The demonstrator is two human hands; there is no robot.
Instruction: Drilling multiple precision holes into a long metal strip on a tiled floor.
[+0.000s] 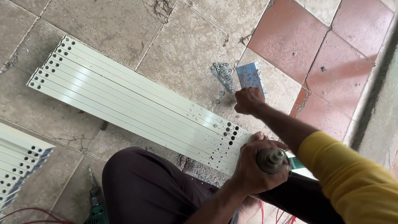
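1. A second stack of pale perforated metal strips (18, 164) is lying at the far left edge, partly out of view, well apart from both hands.
2. A green power drill (96, 205) is resting on the floor near the bottom edge, just beside the person's dark-trousered knee (145, 186).
3. A bundle of long white flat metal strips with drilled holes at the ends (124, 103) is lying side by side on the cracked concrete floor (186, 49), running from upper left down to the hands. The strips are looking stiff, thin and light singly, with sharp cut ends; a hold on the flat faces near the ends would probably be safest.
4. A small heap of grey metal nuts or washers (224, 74) is sitting on the floor beyond the strips.
5. The left hand (253, 166) is wrapping tight around a grey cylindrical tool with a metal chuck (271, 159), pressing at the near ends of the strips.
6. The right hand (248, 101) is closing loosely, knuckles up, touching a small blue-grey rectangular box (251, 76); whether it is gripping anything I cannot tell.
7. Reddish floor tiles (323, 54) are lying at the right.
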